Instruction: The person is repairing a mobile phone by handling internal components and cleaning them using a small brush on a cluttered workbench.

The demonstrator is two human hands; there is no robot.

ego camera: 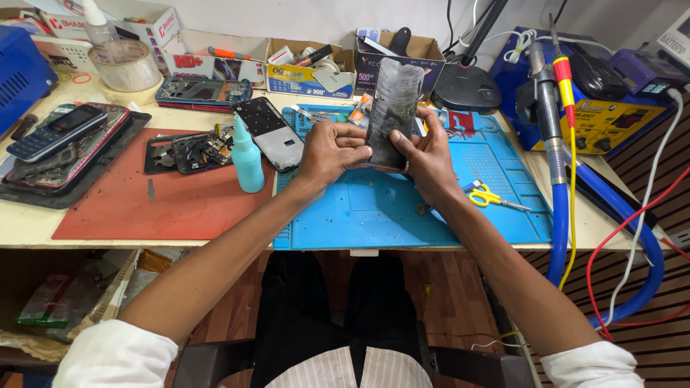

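A dark phone screen panel (392, 108) stands upright above the blue work mat (388, 208), its face smeared and glossy. My left hand (332, 149) grips its lower left edge with curled fingers. My right hand (425, 154) holds the lower right edge, thumb pressed on the glass. Both hands hover just above the mat near the table's middle.
A teal squeeze bottle (246, 158) and an opened phone back (272, 133) lie left of my hands. Yellow scissors (489, 196) rest on the mat. A red mat (154, 190) holds phone parts. A hot-air station (611, 108), hoses and cardboard boxes line the back and right.
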